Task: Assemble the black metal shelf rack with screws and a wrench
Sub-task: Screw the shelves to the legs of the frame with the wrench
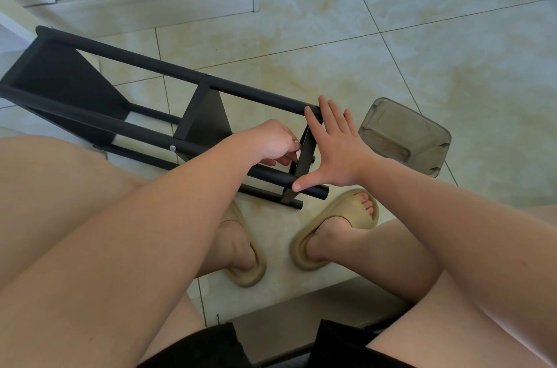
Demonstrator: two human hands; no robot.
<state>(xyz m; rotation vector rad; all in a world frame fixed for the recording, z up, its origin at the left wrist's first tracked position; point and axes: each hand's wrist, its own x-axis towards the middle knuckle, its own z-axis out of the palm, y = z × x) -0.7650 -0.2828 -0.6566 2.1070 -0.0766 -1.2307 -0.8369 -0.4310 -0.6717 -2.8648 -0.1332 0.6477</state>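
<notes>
Rack (126,96) lies on its side on the floor, right hand (334,153) spread flat bracing the end panel (306,153), left hand (272,141) pinching something small, likely a screw, behind it; panel slips, holes misalign, screw drops.

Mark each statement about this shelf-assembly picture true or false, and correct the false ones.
1. The black rack lies on its side on the tiled floor. True.
2. The right hand is clenched in a fist. False: it is open and flat, its fingers spread against the end shelf panel.
3. A clear plastic container sits on the floor beyond the right hand. True.
4. The left hand holds a hammer. False: its curled fingers work at the end panel; no hammer shows.
5. The person is barefoot. False: both feet wear tan slides.
</notes>
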